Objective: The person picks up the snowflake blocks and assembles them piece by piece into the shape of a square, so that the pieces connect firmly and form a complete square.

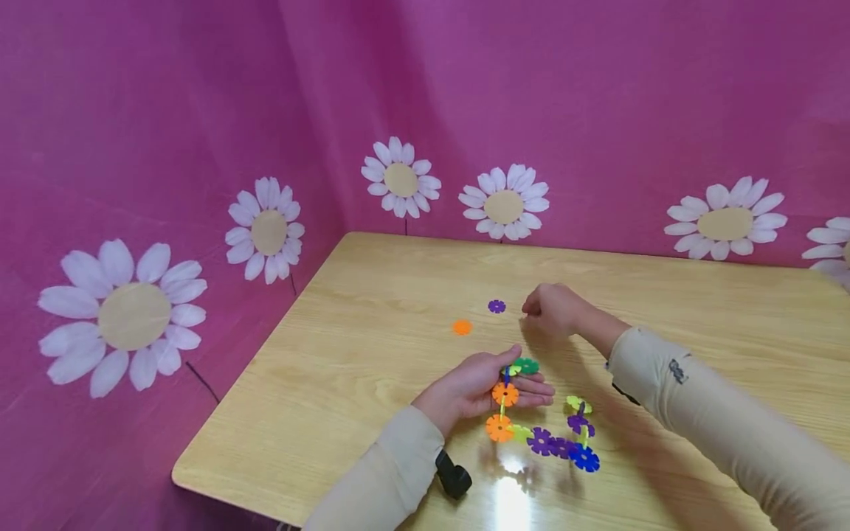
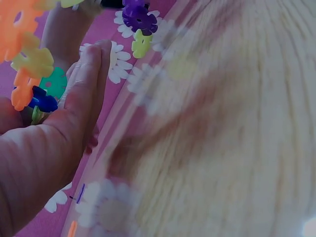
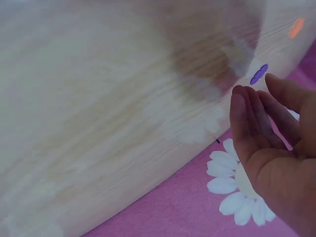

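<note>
My left hand (image 1: pixel 474 383) is palm up with its fingers straight, and holds a chain of flower-shaped plastic discs (image 1: pixel 541 441) by its upper end at the thumb. Green, yellow, orange, purple and blue discs are slotted together; the chain bends across to the right and up at its far end. In the left wrist view a green disc (image 2: pixel 53 83) lies against the fingers. My right hand (image 1: pixel 556 310) reaches over the table with nothing in it, its fingers bent and thumb apart. Just left of it lies a loose purple disc (image 1: pixel 496 306).
A loose orange disc (image 1: pixel 462 327) lies on the wooden table (image 1: pixel 345 354), beyond my left hand. Pink cloth (image 1: pixel 564 96) with white flowers stands along the table's back and left edges. A black strap (image 1: pixel 454 476) hangs at my left wrist.
</note>
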{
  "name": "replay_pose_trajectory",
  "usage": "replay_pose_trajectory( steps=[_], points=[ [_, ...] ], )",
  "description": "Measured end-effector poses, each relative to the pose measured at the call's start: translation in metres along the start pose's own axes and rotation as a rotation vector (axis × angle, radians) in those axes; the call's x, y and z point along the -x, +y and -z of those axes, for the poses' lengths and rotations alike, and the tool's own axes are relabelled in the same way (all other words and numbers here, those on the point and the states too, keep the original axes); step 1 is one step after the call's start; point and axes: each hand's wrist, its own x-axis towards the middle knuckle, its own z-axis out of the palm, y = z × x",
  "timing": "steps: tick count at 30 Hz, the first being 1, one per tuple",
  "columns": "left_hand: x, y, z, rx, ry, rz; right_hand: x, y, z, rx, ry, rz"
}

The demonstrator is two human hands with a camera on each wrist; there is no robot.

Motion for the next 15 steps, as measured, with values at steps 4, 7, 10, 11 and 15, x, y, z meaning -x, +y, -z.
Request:
replay_pose_trajectory(
  steps=[4,7,10,11,15],
  points=[
    [-0.002,0.005,-0.002,-0.017,-0.011,0.002,-0.024,0.001,0.003,0.045,-0.013,0.003],
    [-0.003,0.006,-0.001,-0.023,-0.007,0.003,-0.037,0.0,0.003,0.062,-0.03,-0.014],
    [-0.003,0.007,0.0,-0.013,-0.003,0.01,-0.048,-0.001,-0.001,0.04,-0.044,-0.051],
    [-0.003,0.006,0.001,-0.012,-0.002,0.013,-0.05,-0.002,-0.003,0.029,-0.049,-0.061],
    [-0.002,0.005,0.005,-0.005,-0.01,0.027,-0.059,-0.004,-0.014,-0.029,-0.054,-0.081]
  ],
)
